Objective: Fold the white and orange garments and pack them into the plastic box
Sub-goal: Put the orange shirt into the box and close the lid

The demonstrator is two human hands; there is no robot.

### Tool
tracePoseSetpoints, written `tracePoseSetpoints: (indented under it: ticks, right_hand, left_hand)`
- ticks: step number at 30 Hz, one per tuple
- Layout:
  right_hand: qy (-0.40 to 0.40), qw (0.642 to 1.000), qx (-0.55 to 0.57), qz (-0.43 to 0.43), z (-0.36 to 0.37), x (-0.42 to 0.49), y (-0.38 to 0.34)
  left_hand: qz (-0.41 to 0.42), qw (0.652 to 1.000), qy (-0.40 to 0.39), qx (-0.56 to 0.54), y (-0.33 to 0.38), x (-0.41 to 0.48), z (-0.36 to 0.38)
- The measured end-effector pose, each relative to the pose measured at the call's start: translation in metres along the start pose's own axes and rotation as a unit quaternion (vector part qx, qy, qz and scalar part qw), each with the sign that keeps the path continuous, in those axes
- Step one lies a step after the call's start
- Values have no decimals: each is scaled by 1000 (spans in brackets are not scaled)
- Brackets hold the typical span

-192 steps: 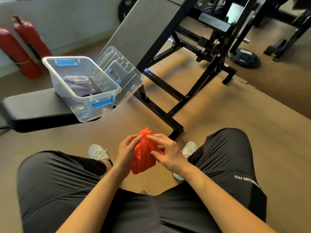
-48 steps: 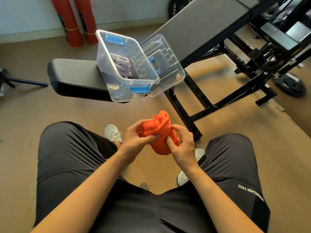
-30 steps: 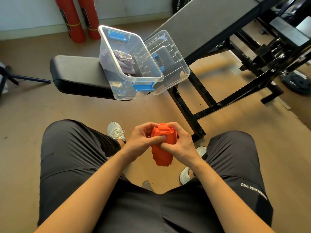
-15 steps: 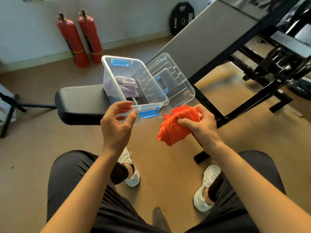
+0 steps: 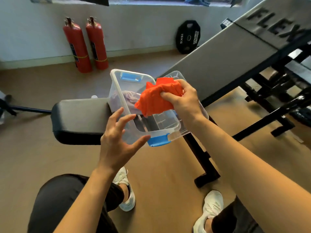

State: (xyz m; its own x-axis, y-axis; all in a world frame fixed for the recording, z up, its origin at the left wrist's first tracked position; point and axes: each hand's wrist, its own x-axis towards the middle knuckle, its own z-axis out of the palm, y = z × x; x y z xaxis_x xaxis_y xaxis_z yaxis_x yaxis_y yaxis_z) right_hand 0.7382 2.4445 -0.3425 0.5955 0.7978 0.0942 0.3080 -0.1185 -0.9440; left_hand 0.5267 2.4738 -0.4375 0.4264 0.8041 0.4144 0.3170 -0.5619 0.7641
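One orange garment [image 5: 156, 100] in right hand [image 5: 184, 100]

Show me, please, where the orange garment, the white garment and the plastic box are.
orange garment [image 5: 156, 100]: head view, middle of the bunched cloth.
white garment [image 5: 129, 98]: head view, on its folds inside the box.
plastic box [image 5: 159, 140]: head view, on the near blue latch.

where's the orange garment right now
Centre of the head view: the orange garment is bunched in the right hand, over the open plastic box on the bench pad, right of the pale garment already inside.
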Motion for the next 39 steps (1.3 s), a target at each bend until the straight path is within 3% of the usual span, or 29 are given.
tracePoseSetpoints:
  ticks: [10,14,18,21,23,25,27,30,31,33,36,39]
  right_hand:
    - [-180,972,-29,149,93,34,30]
    - [-218,956,-127,153,105,45,33]
    - [-225,909,-335,102,112,41,25]
    - [-163,845,-504,-69,114,32,17]
    - [-136,793,-566,-180,111,31,8]
    - [-134,758,-593,-235,104,33,2]
    - [-164,758,-576,-258,96,36,1]
    - [-259,819,-460,-224,81,39,10]
    - [-295,824,-436,-209,75,38,13]
    - [-352,811,-431,-182,68,34,19]
    - [-375,795,-449,-162,65,29,26]
    - [-395,758,-483,-192,68,27,38]
  left_hand:
    - [-45,989,51,-133,-3,-18,-26]
    - [-36,989,55,-132,-5,-25,-26]
    - [-32,988,67,-135,-5,-27,-23]
    - [-34,988,68,-132,-7,-29,-20]
    - [-29,990,60,-126,-7,-29,-16]
    - [-28,990,57,-122,-5,-29,-12]
    - [-30,990,58,-126,-3,-28,-10]
    - [-29,990,57,-126,-4,-28,-9]
    - [-29,990,55,-123,-4,-29,-9]
    - [-29,992,46,-114,-4,-29,-9]
    - [-17,997,16,-78,-6,-31,-5]
    - [-4,999,-2,-53,-8,-31,-2]
